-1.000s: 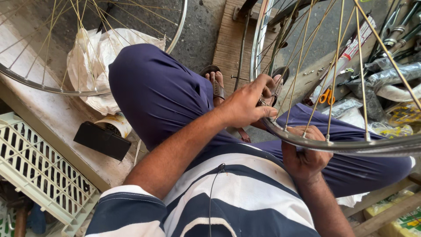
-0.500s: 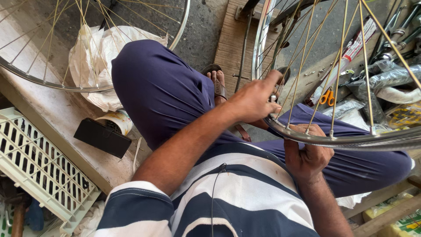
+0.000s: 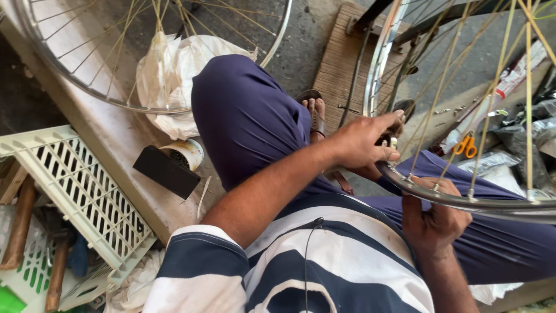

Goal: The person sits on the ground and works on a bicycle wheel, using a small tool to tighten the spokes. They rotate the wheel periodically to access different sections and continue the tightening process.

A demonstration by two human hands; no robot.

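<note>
A spoked bicycle wheel [image 3: 463, 203] with a shiny metal rim rests across my lap, over my dark blue trousers. My left hand [image 3: 365, 142] pinches a small metal tool against a spoke nipple on the inner side of the rim. My right hand [image 3: 434, 217] grips the rim from below, its fingers curled over the edge. Yellowish spokes fan up and away from the rim toward the hub, which is out of view.
A second spoked wheel [image 3: 116, 98] lies at the upper left over a white cloth bag [image 3: 168, 75]. A pale plastic crate [image 3: 75, 191] stands at the left beside a black block [image 3: 165, 171]. Orange-handled scissors [image 3: 466, 146] and wrapped packets lie at the right.
My left hand has shifted slightly along the rim to a neighbouring spoke. The right hand keeps its hold on the rim. The view has tilted a little.
</note>
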